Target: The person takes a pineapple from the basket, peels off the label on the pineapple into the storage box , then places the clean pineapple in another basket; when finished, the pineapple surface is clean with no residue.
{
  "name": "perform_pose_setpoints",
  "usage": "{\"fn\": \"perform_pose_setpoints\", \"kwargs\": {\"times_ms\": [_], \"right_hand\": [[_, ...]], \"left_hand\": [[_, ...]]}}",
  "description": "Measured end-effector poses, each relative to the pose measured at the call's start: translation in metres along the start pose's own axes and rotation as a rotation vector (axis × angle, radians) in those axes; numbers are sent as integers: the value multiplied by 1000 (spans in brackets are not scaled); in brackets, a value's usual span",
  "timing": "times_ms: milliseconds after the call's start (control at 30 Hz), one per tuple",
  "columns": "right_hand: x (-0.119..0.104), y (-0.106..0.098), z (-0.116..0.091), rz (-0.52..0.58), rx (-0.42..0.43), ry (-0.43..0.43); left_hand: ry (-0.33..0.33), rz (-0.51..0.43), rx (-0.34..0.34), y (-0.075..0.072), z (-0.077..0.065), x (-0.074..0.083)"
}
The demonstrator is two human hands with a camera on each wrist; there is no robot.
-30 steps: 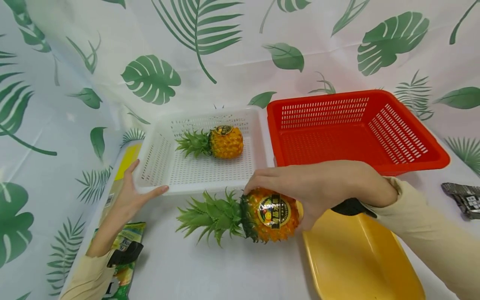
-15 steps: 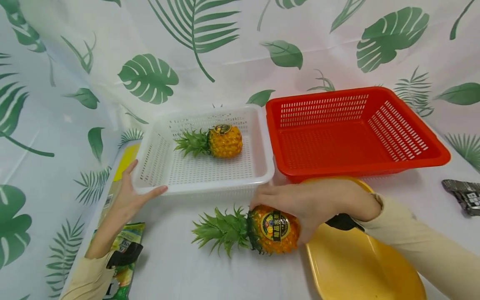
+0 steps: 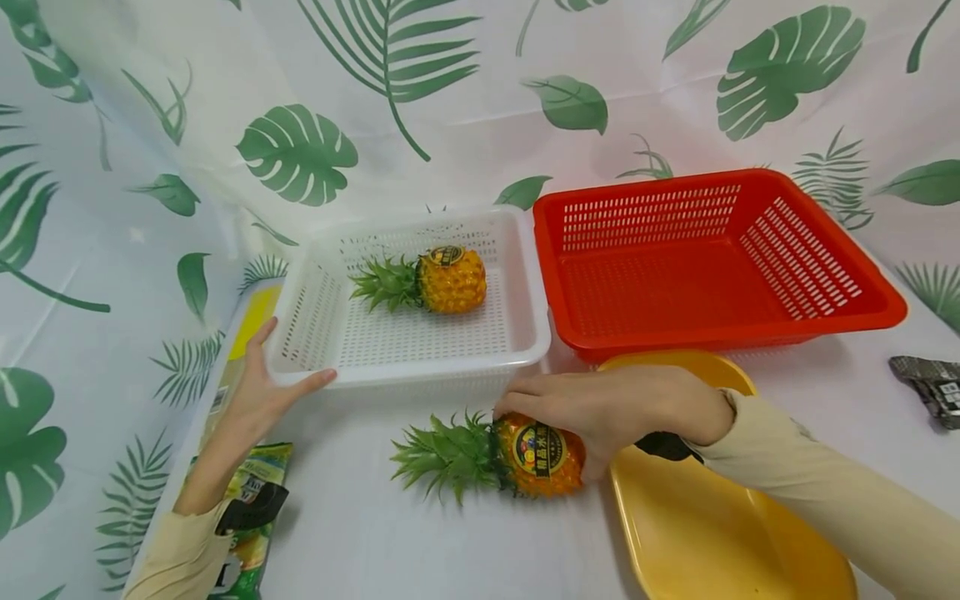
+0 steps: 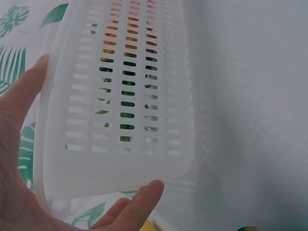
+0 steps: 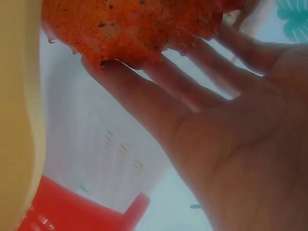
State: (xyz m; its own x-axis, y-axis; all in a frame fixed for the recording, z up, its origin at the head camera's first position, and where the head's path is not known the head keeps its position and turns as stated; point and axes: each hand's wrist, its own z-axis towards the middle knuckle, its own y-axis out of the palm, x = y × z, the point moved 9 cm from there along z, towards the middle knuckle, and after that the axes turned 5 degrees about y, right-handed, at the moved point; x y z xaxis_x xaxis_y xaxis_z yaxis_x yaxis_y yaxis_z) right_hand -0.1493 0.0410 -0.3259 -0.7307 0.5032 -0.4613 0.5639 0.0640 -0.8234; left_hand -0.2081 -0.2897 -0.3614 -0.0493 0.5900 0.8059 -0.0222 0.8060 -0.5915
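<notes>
My right hand grips the orange body of a pineapple from above and behind. The fruit lies on its side in front of the white basket, green crown pointing left and a black-and-gold label facing up. In the right wrist view, the fingers reach against the underside of the pineapple. At the near left corner of the white perforated basket, my left hand holds on, thumb along the front rim and fingers around the side. Inside that basket lies a second pineapple, its crown also to the left.
A red perforated basket stands right of the white one. The yellow tub sits under my right forearm, its edge beside the held pineapple. Colourful packets lie by my left forearm; a dark packet lies far right.
The gripped pineapple has come down and a little toward me, away from the white basket's front rim, with my right hand on it. My left hand and the baskets have stayed put.
</notes>
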Motion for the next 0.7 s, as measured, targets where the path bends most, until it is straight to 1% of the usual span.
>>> {"fn": "perform_pose_setpoints", "kwargs": {"times_ms": [167, 267, 367, 467, 533, 600, 667, 700], "right_hand": [[1, 0, 1, -20, -10, 12], [1, 0, 2, -53, -10, 12], [0, 0, 3, -90, -7, 15], [0, 0, 3, -93, -16, 37], [1, 1, 3, -79, -22, 52], [2, 1, 2, -71, -24, 58], [2, 1, 1, -64, -21, 64], [2, 0, 0, -61, -16, 65]], "left_hand": [[-2, 4, 2, 1, 0, 0], [0, -8, 2, -1, -2, 0], [-12, -21, -14, -4, -5, -1], [-23, -8, -45, -4, -7, 1], [-32, 23, -62, -5, -7, 3], [-34, 82, -50, -7, -7, 8], [-15, 162, -12, -12, -10, 16], [7, 209, 28, -16, -12, 23]]}}
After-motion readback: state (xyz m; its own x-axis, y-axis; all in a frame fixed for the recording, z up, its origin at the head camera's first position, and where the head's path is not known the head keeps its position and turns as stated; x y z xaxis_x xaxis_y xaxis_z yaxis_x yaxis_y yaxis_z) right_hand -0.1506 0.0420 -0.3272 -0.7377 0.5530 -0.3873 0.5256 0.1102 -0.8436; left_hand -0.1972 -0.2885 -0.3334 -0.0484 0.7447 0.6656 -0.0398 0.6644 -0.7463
